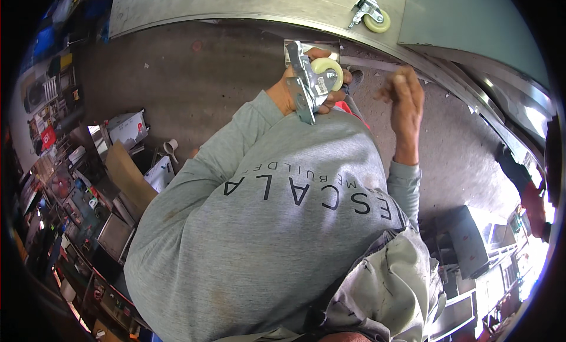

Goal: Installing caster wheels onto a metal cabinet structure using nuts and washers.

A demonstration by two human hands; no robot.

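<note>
Both hands were raised in front of the person's chest, above the grey long-sleeved shirt (265, 224) that filled the middle of the view. The left hand (306, 86) was clamped around a caster (315, 80), with the fingers wrapped over its metal bracket and the thumb side toward the body. The caster's flat zinc-coloured mounting plate pointed down and toward the chest, and its cream wheel sat uppermost, just beside the fingertips. The right hand (404, 97) hung well apart from the left, empty, its fingers loosely spread and somewhat blurred, with nothing between them.

Beyond the hands ran the curved edge of a large metal sheet (236, 6) standing over the concrete floor (194, 88). A second caster (371, 15) of the same kind, with a cream wheel and a bright bracket, lay on that sheet near its far edge, well apart from the one being held. A small metal plate (292, 47) showed just behind the held caster, partly hidden by it; whether it touched the sheet could not be told.

To the left, on the floor, lay a cluttered heap: a white box (127, 127), a flattened piece of brown cardboard (130, 177), a small white cup-like fitting (170, 146) and shelves of mixed hardware. At the right edge, another person's dark sleeve and red glove (527, 195) reached into view beside metal frames.
</note>
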